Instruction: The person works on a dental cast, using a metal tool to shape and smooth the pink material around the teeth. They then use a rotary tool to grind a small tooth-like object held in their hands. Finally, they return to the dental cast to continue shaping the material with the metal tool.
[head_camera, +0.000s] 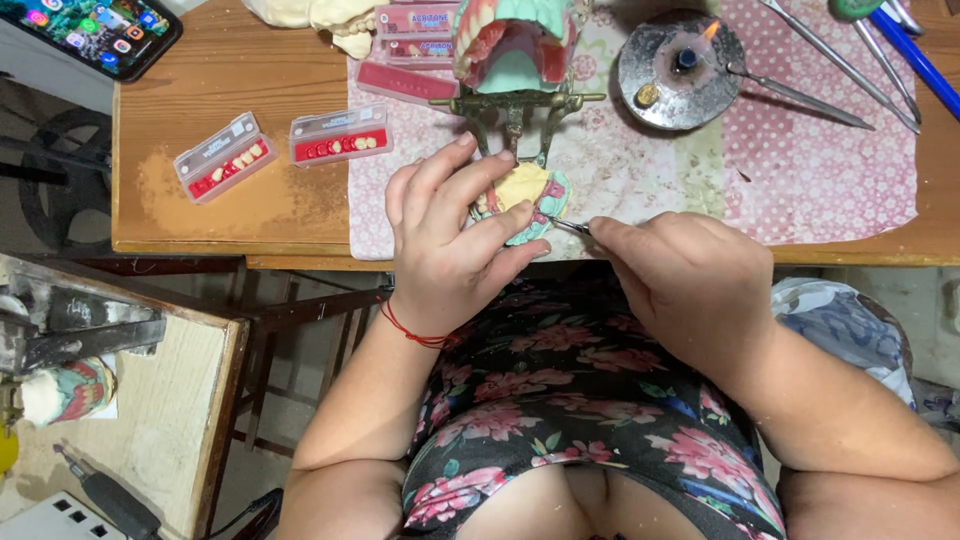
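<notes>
At table edge, centre: my left hand (450, 240) is wrapped around a pale yellow and green dental cast with pink wax (527, 200). My right hand (690, 275) pinches a thin metal instrument (570, 226); its long axis runs roughly level, with the tip pointing left and touching the cast between both hands. Left on the wooden table (250, 210): two clear rectangular tooth cards with red strips (285, 150), angled. Behind the cast: pink labelled cards (415, 45), a metal articulator (515, 60) and a lit round burner (682, 68).
</notes>
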